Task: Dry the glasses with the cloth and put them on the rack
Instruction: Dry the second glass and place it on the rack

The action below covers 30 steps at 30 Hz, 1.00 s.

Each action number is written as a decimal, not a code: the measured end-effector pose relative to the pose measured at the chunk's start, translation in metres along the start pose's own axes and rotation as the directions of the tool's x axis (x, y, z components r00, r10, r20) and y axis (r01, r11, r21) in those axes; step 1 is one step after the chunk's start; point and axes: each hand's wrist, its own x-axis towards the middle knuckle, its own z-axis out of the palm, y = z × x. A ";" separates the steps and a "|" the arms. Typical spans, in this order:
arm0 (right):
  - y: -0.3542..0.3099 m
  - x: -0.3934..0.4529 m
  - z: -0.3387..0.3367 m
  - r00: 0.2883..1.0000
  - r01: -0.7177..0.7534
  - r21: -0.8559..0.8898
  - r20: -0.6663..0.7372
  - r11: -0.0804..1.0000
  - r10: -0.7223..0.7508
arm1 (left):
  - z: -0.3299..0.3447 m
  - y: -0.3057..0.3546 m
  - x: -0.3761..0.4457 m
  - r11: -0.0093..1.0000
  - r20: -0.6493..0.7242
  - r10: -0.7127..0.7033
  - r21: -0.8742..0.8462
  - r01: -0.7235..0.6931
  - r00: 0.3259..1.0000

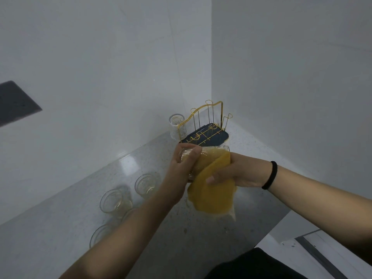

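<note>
The cloth (213, 190) is bright yellow. The glass in the hands (188, 156) is clear with thin lines going up its side. The glasses on the counter (112, 201) are clear and lined too. The rack (207, 121) has shiny gold wires and a dark blue tray. The counter (60, 228) is pale grey with tiny dark specks. The wrist band (270, 175) is black. The walls (100, 57) are plain white.

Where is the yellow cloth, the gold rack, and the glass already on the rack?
yellow cloth (211, 196): head view, hanging lower part.
gold rack (203, 109): head view, top wire arch.
glass on the rack (177, 126): head view, ribbed side.
</note>
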 end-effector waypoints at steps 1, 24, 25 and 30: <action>0.000 -0.001 0.004 1.000 0.013 -0.122 -0.013 0.992 -0.015 | 0.000 0.001 -0.002 0.999 0.008 -0.046 -0.004 0.046 0.999; 0.011 0.000 0.011 0.906 0.004 -0.851 -0.219 0.525 -0.362 | 0.004 0.026 0.018 0.934 0.046 -0.325 0.168 0.314 0.944; 0.013 0.000 0.011 0.900 0.032 -0.881 -0.181 0.473 -0.397 | 0.001 0.029 0.020 0.918 0.076 -0.364 0.199 0.344 0.928; -0.004 -0.007 0.000 0.925 0.066 -0.412 -0.316 0.909 -0.210 | -0.003 0.006 0.016 0.948 0.039 0.077 0.308 -0.085 0.996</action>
